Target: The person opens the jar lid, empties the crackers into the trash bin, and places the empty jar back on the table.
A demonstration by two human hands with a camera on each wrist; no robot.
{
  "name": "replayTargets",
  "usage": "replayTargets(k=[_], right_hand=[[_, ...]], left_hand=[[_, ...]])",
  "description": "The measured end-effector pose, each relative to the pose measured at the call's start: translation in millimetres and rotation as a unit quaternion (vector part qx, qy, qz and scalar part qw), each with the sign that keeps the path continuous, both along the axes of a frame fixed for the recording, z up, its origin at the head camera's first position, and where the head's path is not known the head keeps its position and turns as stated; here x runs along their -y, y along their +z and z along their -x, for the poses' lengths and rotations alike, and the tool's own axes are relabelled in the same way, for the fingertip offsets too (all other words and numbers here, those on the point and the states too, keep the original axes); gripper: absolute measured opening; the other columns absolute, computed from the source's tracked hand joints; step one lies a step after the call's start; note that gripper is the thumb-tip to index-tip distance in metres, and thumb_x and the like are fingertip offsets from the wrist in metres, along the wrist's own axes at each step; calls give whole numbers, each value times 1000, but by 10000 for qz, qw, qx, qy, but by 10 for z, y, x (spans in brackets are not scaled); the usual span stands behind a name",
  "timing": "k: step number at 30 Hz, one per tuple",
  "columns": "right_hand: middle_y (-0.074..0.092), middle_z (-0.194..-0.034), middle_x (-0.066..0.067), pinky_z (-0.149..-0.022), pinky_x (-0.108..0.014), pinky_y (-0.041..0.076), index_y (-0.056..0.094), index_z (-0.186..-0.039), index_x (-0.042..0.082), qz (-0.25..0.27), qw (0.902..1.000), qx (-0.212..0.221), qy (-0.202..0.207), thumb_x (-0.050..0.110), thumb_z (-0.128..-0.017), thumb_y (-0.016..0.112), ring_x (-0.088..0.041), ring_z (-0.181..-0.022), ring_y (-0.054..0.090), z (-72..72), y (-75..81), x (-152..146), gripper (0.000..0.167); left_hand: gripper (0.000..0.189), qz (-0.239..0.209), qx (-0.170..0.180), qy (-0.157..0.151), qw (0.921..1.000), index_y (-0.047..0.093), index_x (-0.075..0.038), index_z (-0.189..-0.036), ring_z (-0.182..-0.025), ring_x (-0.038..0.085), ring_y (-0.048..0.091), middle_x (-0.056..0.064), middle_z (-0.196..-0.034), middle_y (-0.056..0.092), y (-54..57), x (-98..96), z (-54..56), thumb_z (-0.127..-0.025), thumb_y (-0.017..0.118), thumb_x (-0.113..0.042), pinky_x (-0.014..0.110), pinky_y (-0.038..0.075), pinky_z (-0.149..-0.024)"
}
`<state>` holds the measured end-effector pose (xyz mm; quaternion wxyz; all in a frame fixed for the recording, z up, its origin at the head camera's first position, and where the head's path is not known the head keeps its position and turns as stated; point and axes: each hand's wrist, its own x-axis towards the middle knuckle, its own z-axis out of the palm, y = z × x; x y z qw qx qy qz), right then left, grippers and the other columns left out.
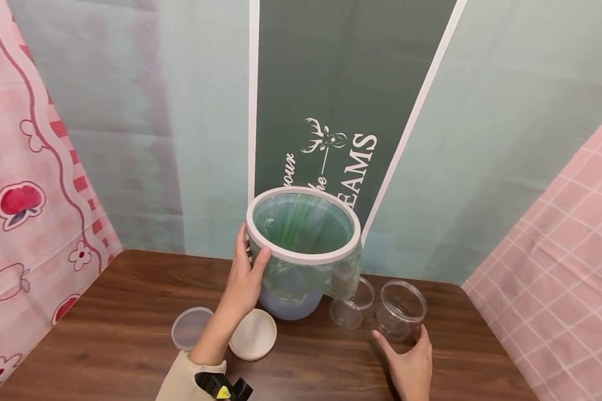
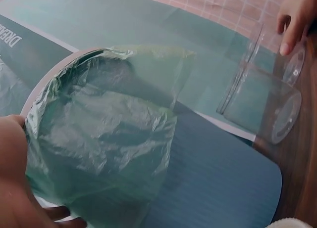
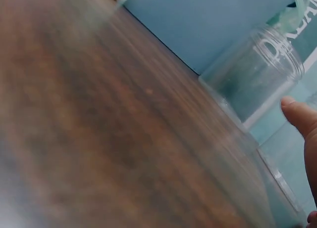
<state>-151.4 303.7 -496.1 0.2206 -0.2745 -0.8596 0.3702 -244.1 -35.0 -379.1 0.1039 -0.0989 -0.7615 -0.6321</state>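
A blue trash can (image 1: 291,301) with a white rim ring and a translucent green liner bag (image 1: 306,273) stands at the table's middle. My left hand (image 1: 246,281) grips its left side just below the rim, thumb in front; in the left wrist view the bag overhangs the can beside this hand (image 2: 20,183). To the right are two clear plastic jars without lids. My right hand (image 1: 411,362) holds the right-hand jar (image 1: 401,309) low down, thumb at its left and fingers at its right. The other jar (image 1: 348,312) stands between it and the can, partly behind the bag.
Two round lids lie on the brown wooden table (image 1: 331,367) left of the can: a translucent one (image 1: 190,328), partly behind my left forearm, and a white one (image 1: 253,334). A printed green cloth (image 1: 205,139) hangs behind; pink cloths hang at both sides.
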Motion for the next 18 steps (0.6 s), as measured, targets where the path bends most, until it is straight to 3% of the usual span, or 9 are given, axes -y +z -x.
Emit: replayTargets(k=[5,12,14,18], right_hand=[[36,-145,-37,-106,-67,33,22,-155,-5,151,9995,-116,-256,52,-75,85,-53,-133,38,-79,7,73,117],[46,-135,-32,-100,-60,38,41,-142,-1,106,9958,-547,-726,43,-75,87,-47,-123,49,-202,-53,236,93],[50,-132,-29,-101,-45,42,44,-138,-2,211,9933,-771,-838,38,-76,88,-44,-121,52,-234,-59,283,86],[61,-115,-12,-86,-9,37,53,-124,-1,425,9858,-1269,-1011,29,-76,89,-7,-100,57,-299,-55,368,67]], left_hand=[[80,186,191,-170,9995,2,-26,-163,-148,37,34,17,-164,26,-25,95,-10,-103,49,-50,58,35,-117],[76,141,197,-86,9997,10,-25,-163,-146,39,38,18,-159,34,3,214,-105,-103,51,-48,58,34,-118],[76,196,219,-63,9995,12,-24,-163,-147,39,38,17,-159,35,-2,240,-135,-102,51,-48,58,34,-118],[76,358,235,-31,9991,14,-24,-163,-146,37,39,16,-159,36,-24,287,-194,-102,52,-48,59,34,-117]])
